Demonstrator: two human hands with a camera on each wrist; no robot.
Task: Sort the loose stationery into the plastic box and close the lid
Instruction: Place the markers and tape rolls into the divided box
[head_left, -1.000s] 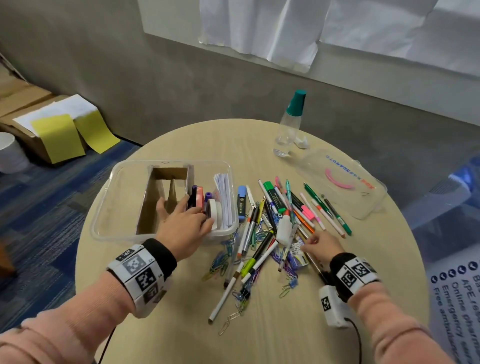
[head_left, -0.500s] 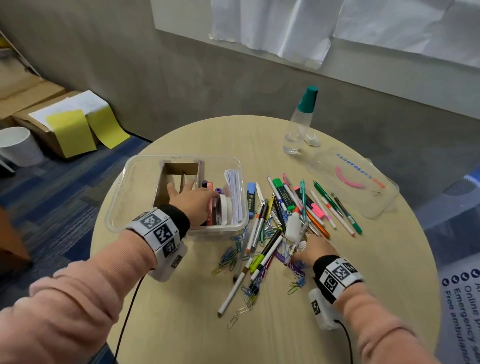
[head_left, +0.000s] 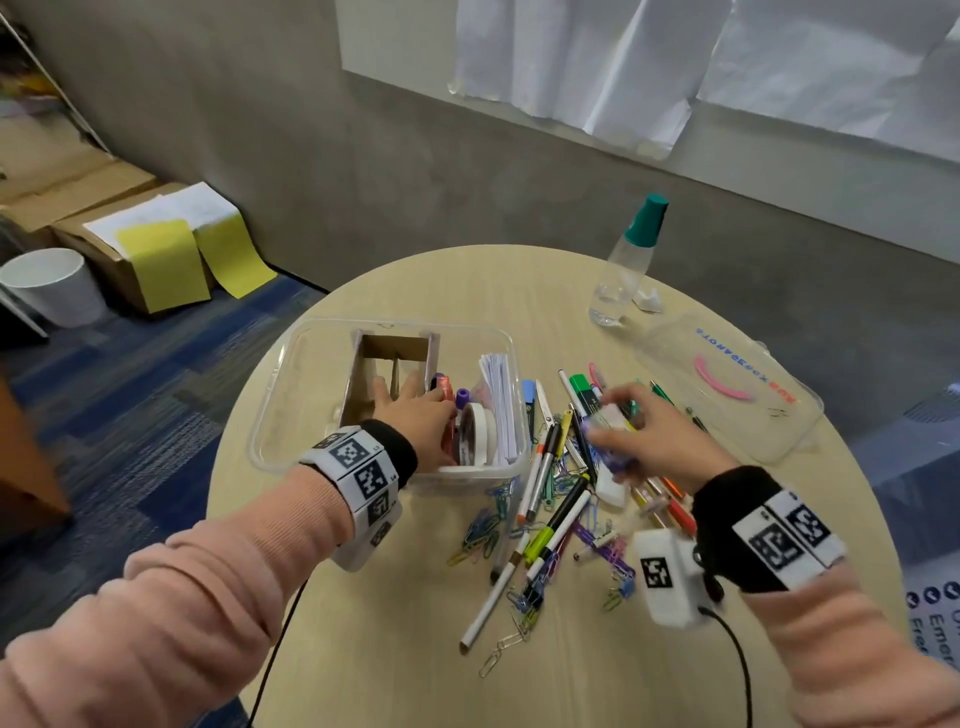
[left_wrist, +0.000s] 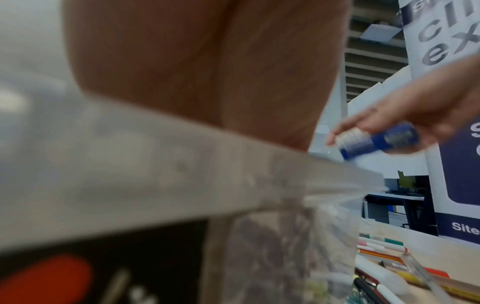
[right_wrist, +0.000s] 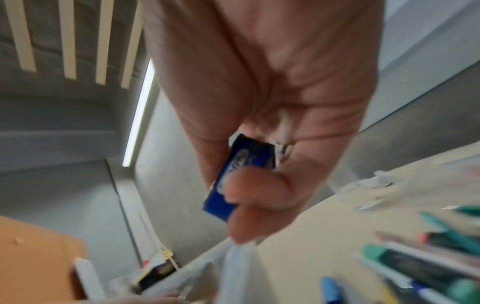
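A clear plastic box (head_left: 280, 395) stands on the left of the round table, holding a cardboard divider (head_left: 363, 374), markers, tape rolls (head_left: 475, 436) and a paper stack (head_left: 498, 405). My left hand (head_left: 410, 402) lies inside it with straight fingers over the divider, its side against the markers. My right hand (head_left: 639, 431) is lifted above the pile of loose pens (head_left: 556, 467) and pinches a blue-sleeved white eraser (right_wrist: 244, 176), also seen from the left wrist as the eraser (left_wrist: 376, 139). The clear lid (head_left: 727, 395) lies flat at the right.
Coloured paper clips (head_left: 483, 535) are scattered in front of the box and under the pens. A clear bottle with a teal cap (head_left: 623, 275) stands at the table's far side. Cardboard boxes and a white bin (head_left: 52, 286) sit on the floor to the left.
My right hand has risen off the pen pile with the eraser pinched in it and moved up and left towards the box. My left hand has stayed in the box.
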